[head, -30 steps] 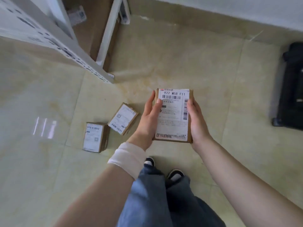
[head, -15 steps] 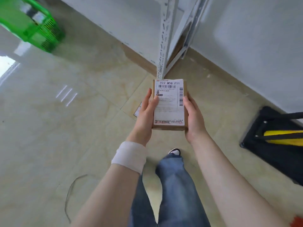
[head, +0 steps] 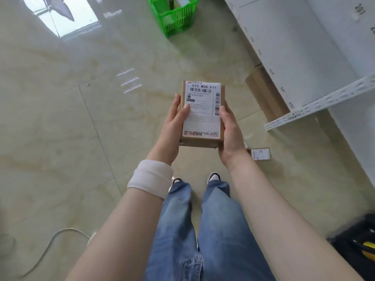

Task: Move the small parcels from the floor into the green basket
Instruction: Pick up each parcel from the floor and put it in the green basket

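Parcel (head: 203,114): small brown box, white label facing up, held off the floor (head: 81,118) in front of the person and above the shoes.
Left hand (head: 172,126): grips the parcel's left long edge, with the thumb lying on the label and the fingers wrapped underneath, out of sight.
Right hand (head: 229,134): clasps the right long edge near its lower corner, thumb along the side.
Arms: both reach forward and meet at the box; a white band (head: 151,178) wraps the left wrist.
Second parcel (head: 260,154): lies on the floor beside the right wrist, near the edge where the shelving (head: 304,57) stands.
Green basket (head: 174,19): on the floor well ahead, by that same shelving edge; its contents are unclear.
Step, as I judge it: carrying the box to the basket.
Doing it well: probably keep both hands on, walk right up, and lower the box over the rim instead of tossing it.
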{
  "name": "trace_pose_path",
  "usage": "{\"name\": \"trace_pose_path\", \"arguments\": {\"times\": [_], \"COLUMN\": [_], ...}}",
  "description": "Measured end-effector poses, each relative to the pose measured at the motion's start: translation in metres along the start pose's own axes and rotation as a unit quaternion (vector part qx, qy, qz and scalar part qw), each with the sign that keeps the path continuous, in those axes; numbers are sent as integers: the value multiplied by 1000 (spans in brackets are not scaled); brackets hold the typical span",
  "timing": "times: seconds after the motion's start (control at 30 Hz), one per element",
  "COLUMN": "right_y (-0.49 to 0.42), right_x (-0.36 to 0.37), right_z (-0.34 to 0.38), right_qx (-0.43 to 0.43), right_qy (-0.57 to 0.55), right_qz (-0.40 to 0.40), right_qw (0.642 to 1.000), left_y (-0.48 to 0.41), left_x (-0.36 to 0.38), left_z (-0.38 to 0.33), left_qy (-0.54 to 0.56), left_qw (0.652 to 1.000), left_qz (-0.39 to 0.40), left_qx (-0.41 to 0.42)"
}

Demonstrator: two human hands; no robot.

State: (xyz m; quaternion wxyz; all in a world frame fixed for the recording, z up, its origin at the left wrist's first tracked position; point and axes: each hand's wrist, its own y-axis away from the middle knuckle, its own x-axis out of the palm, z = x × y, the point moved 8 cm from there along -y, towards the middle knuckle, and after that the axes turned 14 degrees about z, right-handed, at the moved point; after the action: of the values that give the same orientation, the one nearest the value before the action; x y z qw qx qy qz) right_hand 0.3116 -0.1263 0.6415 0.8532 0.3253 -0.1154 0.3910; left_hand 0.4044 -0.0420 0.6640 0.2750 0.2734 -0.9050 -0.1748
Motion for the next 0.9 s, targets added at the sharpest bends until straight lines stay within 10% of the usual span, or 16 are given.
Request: {"name": "trace_pose_path", "arguments": {"times": [0.9], "right_y": [-451], "right_x": [270], "right_z": [109], "right_qx": [35], "right_qy": [34], "right_qz": [95], "right_qw": [994], "left_y": [-288], "left_x": [-283], "left_z": [-310], "left_qy": [47], "left_qw": [991], "left_qz": [-113], "left_qx": [51]}}
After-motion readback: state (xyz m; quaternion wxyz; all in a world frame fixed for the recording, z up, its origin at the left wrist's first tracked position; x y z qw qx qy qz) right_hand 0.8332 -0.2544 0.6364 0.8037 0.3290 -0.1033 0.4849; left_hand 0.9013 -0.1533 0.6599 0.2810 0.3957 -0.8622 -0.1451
